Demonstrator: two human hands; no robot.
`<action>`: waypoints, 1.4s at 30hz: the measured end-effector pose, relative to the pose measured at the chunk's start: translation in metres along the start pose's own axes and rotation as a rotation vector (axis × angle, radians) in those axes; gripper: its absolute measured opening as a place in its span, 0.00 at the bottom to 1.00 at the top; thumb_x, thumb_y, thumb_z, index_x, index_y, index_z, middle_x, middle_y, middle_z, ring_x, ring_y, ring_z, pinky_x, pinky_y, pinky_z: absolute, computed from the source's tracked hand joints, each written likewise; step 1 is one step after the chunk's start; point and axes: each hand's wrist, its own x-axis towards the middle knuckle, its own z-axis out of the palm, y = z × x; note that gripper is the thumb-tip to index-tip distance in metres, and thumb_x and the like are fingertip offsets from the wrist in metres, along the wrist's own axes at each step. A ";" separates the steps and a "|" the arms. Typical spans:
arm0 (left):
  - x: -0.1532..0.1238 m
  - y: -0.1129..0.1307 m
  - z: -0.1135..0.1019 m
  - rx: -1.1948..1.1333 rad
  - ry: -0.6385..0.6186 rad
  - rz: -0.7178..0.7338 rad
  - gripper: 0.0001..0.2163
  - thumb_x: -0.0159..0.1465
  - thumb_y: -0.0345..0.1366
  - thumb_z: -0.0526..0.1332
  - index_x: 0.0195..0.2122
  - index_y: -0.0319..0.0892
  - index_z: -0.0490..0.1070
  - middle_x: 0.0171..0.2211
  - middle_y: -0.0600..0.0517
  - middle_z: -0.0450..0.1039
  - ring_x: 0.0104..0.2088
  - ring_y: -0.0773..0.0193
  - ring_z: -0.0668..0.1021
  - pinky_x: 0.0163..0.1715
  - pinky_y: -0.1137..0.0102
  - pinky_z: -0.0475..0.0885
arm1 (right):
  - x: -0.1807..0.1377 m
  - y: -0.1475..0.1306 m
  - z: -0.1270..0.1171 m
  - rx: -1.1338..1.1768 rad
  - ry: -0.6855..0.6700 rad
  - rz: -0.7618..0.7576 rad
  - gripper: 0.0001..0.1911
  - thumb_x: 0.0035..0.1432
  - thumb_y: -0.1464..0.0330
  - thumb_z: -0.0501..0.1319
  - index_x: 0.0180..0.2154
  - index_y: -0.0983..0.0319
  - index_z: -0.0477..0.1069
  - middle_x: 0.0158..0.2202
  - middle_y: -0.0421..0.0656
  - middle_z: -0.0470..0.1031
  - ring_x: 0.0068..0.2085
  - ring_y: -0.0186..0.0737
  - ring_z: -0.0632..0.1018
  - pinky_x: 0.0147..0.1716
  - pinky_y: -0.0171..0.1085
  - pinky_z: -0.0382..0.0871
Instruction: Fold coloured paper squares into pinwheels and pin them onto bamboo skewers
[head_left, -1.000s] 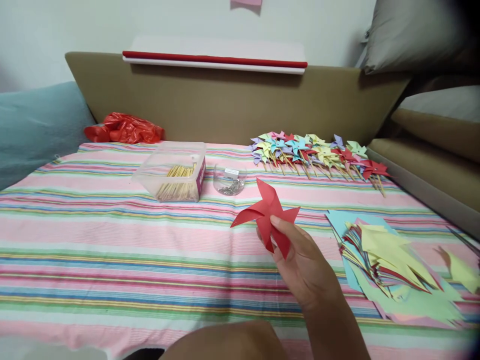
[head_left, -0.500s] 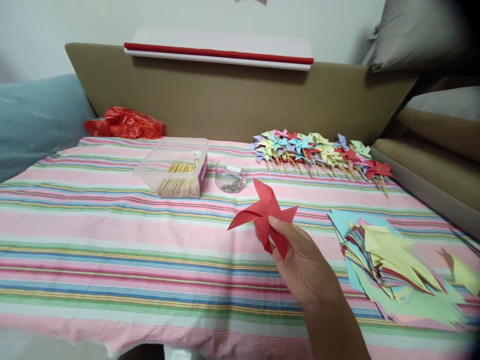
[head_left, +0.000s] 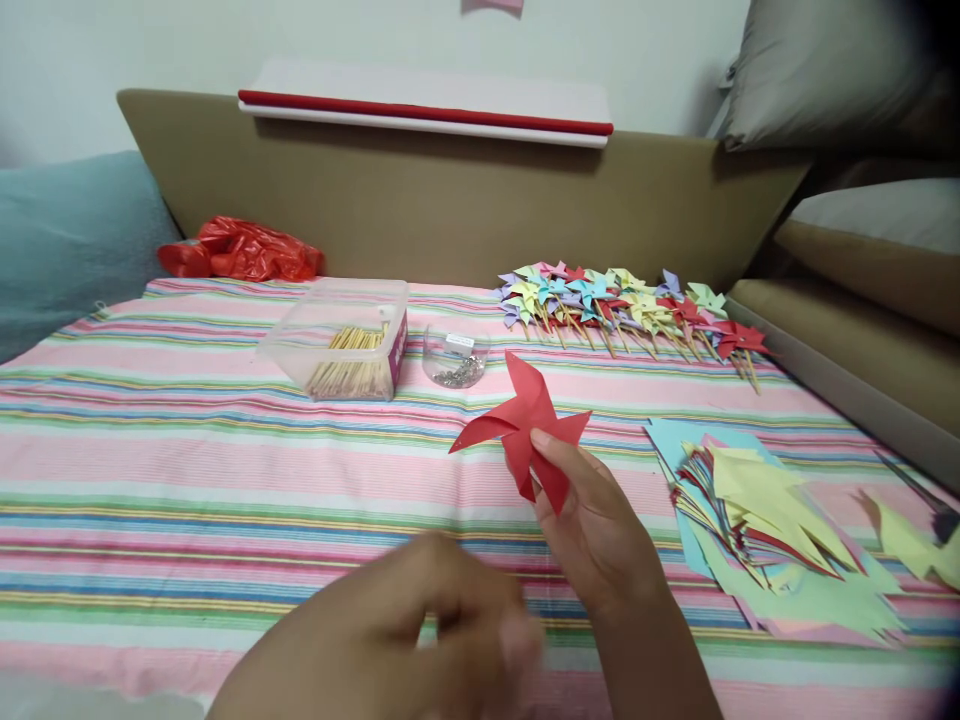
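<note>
Between the thumb and fingers of my right hand [head_left: 592,510] is a red paper pinwheel [head_left: 529,415], its pointed blades folded in toward the middle. The thumb presses near its centre; the fingers behind it are partly hidden. My left hand [head_left: 412,630] is low in front, below and left of the pinwheel and apart from it. Its fingers look curled but are smeared by motion, so I cannot see whether they hold anything. Beyond the pinwheel are a round clear container [head_left: 456,360] of small metal pieces and a clear plastic box [head_left: 300,350] holding many thin wooden sticks.
A striped cloth [head_left: 187,480] covers the surface. Finished pinwheels on sticks [head_left: 622,300] lie at the back right. Cut paper pieces [head_left: 757,520] are stacked at the right, near dark scissors [head_left: 919,485]. A red plastic bag [head_left: 251,250] rests at the back left.
My left hand has come into view from the lower left. The right hand still holds the red pinwheel in nearly the same pose; the whole view has shifted slightly.
</note>
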 end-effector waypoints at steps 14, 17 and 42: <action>0.055 0.009 0.028 -0.361 0.371 0.238 0.16 0.70 0.48 0.56 0.39 0.47 0.81 0.39 0.48 0.79 0.39 0.55 0.76 0.40 0.67 0.70 | -0.001 0.022 0.004 -0.509 0.244 -0.354 0.12 0.52 0.58 0.72 0.36 0.58 0.80 0.41 0.43 0.80 0.43 0.44 0.78 0.41 0.39 0.71; 0.061 0.006 0.035 -0.552 0.394 0.183 0.14 0.68 0.48 0.59 0.45 0.48 0.80 0.46 0.48 0.79 0.43 0.56 0.77 0.45 0.66 0.70 | -0.002 0.026 0.006 -0.493 0.220 -0.374 0.13 0.54 0.59 0.71 0.41 0.57 0.80 0.43 0.43 0.81 0.44 0.44 0.79 0.42 0.39 0.72; 0.065 0.000 0.018 -1.122 0.843 0.184 0.10 0.52 0.37 0.76 0.30 0.39 0.78 0.29 0.54 0.79 0.27 0.69 0.77 0.27 0.76 0.72 | -0.007 0.022 0.007 -0.791 0.009 -0.661 0.15 0.64 0.65 0.61 0.53 0.51 0.69 0.62 0.46 0.65 0.58 0.47 0.72 0.54 0.49 0.68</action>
